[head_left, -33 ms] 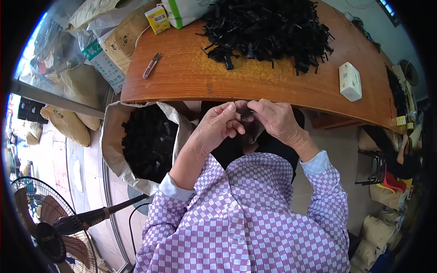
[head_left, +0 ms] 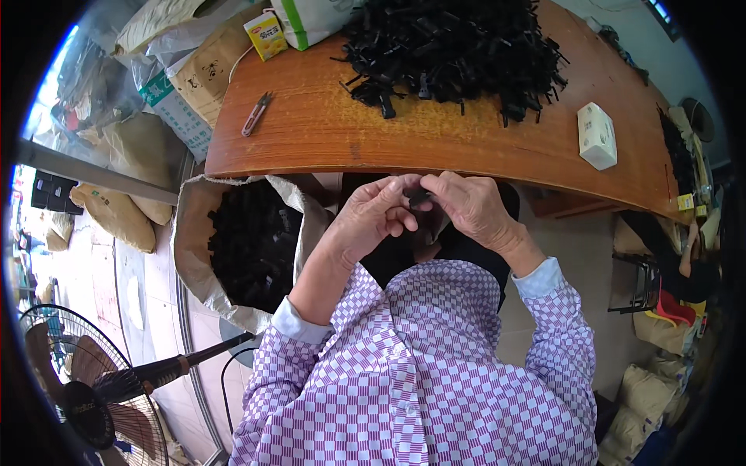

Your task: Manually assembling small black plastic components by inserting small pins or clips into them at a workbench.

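Just off the near table edge, both hands meet over a small black plastic piece (head_left: pixel 417 199), whose exact kind is too small to make out. My left hand (head_left: pixel 374 211) pinches its left side between thumb and fingers, the other fingers curled below. From the right, my right hand (head_left: pixel 472 206) grips it with thumb and forefinger. A large heap of similar black plastic pieces (head_left: pixel 458 54) lies on the far part of the wooden table (head_left: pixel 311 140). Left of my hands, an open woven sack (head_left: pixel 192 233) holds many more black pieces.
Thread snips (head_left: pixel 255 116) lie at the table's left, near a yellow box (head_left: pixel 266 37) and a white-green bag (head_left: pixel 315 19). A white tissue pack (head_left: pixel 596 137) rests on the right. A fan (head_left: pixel 89 396) stands lower left. Another person (head_left: pixel 684 268) is at far right.
The black piece has turned slightly between my fingertips and shows more of its dark side. My hands stay in nearly the same place.
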### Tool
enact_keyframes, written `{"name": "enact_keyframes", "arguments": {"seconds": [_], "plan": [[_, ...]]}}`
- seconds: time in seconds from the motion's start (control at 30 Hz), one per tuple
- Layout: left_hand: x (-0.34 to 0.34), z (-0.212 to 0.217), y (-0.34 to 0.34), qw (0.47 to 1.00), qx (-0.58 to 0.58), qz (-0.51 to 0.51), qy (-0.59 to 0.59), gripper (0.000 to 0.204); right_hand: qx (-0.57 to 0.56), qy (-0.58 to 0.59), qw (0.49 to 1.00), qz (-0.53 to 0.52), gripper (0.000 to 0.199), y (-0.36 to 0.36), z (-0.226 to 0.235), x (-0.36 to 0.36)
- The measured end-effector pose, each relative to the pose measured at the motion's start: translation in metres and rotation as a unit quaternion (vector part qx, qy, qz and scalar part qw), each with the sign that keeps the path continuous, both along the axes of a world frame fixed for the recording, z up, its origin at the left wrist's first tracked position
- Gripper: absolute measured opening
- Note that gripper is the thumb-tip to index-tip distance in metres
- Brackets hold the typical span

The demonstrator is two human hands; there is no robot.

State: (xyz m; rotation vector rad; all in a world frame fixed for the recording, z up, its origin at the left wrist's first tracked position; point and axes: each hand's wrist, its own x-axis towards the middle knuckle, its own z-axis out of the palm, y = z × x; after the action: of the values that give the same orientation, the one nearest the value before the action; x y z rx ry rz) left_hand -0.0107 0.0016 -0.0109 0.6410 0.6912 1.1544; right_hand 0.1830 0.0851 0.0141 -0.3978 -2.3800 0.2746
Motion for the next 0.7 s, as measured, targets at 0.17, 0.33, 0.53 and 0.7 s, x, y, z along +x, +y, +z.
{"name": "enact_keyframes", "arguments": {"seconds": [0.17, 0.33, 0.53, 0.7], "plan": [[0.009, -0.012, -0.006, 0.988, -0.049, -0.066, -0.133, 0.034, 0.007, -0.046, 0.999, 0.012, 0.036, -0.012, -0.006, 0.018], [0.027, -0.008, -0.015, 0.989, -0.076, -0.019, -0.124, 0.022, -0.018, -0.009, 0.999, 0.035, 0.034, -0.019, -0.012, 0.020], [0.031, 0.009, -0.018, 0.991, -0.011, 0.088, 0.103, 0.024, -0.454, 0.074, 0.888, -0.023, 0.035, -0.047, -0.010, 0.014], [0.036, 0.004, -0.021, 0.960, 0.048, 0.149, 0.233, 0.032, -0.573, 0.109, 0.812, -0.015, 0.037, -0.059, -0.012, -0.002]]}}
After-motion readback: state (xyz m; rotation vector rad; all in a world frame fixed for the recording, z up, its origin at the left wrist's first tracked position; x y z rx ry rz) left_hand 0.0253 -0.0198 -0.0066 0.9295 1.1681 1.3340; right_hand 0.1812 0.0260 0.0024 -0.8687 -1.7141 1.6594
